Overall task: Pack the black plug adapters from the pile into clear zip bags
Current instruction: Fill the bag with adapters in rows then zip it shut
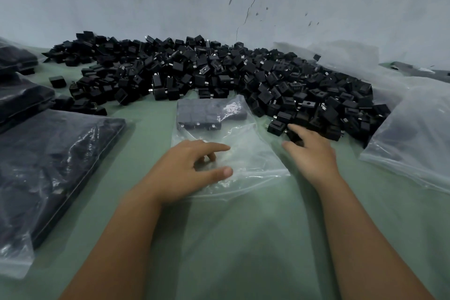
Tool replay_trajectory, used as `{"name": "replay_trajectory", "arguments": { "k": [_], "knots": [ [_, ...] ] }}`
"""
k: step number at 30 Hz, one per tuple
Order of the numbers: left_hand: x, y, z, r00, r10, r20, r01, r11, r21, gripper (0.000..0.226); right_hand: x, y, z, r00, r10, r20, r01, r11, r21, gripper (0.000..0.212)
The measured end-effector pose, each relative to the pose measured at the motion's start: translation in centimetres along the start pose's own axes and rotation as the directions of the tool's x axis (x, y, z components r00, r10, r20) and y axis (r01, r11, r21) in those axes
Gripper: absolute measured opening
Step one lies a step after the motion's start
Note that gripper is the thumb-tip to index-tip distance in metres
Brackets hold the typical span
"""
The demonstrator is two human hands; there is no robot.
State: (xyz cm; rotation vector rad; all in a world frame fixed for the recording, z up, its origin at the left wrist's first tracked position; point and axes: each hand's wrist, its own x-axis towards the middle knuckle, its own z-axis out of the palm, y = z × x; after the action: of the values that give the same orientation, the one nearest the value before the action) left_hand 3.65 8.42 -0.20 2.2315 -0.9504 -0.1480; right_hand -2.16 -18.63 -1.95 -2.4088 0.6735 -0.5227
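Clear bag (pixel 233 153) lies centre, part-filled; left hand (pixel 192 168) spread on it. Right hand (pixel 309 151) reaches pile (pixel 219 73) at 2 o'clock, grip hidden. Risk: slick film slides, mouth collapses.

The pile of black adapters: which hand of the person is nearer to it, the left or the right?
The right. The right hand reaches the near edge of the pile, with its fingertips among the adapters there. The left hand rests on the clear zip bag, short of the pile.
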Motion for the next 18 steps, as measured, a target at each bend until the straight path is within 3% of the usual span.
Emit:
{"name": "replay_trajectory", "arguments": {
  "k": [4,6,9,11,15,18],
  "knots": [
    [0.1,-0.2,0.0,0.998,0.025,0.051,-0.028,0.998,0.064,0.078,-0.3,0.2,0.5,0.989,-0.072,-0.126,0.067,0.997,-0.043,0.029],
    [0.1,-0.2,0.1,0.999,0.019,0.028,-0.02,0.999,0.04,0.071,-0.4,0.1,0.6,0.979,-0.073,-0.189,0.066,0.997,-0.043,0.018],
    [0.4,-0.4,0.4,0.999,0.005,-0.031,-0.004,1.0,0.028,0.039,-0.7,-0.9,0.3,0.946,0.04,-0.322,0.017,0.985,0.172,0.014],
    [0.5,-0.4,0.5,1.0,-0.007,-0.029,0.008,0.999,0.035,0.027,-1.4,-2.4,-0.1,0.911,0.088,-0.402,0.069,0.931,0.359,0.019],
    [0.4,-0.4,0.5,1.0,-0.017,-0.013,0.017,1.0,-0.001,0.022,-4.5,-7.2,-0.2,0.782,-0.27,-0.562,0.446,0.872,0.202,0.026],
    [0.4,0.4,0.4,1.0,0.011,-0.003,-0.011,0.999,-0.051,0.008,-7.8,-10.3,1.6,0.706,-0.54,-0.458,0.664,0.73,0.162,0.031]
  ]
}}
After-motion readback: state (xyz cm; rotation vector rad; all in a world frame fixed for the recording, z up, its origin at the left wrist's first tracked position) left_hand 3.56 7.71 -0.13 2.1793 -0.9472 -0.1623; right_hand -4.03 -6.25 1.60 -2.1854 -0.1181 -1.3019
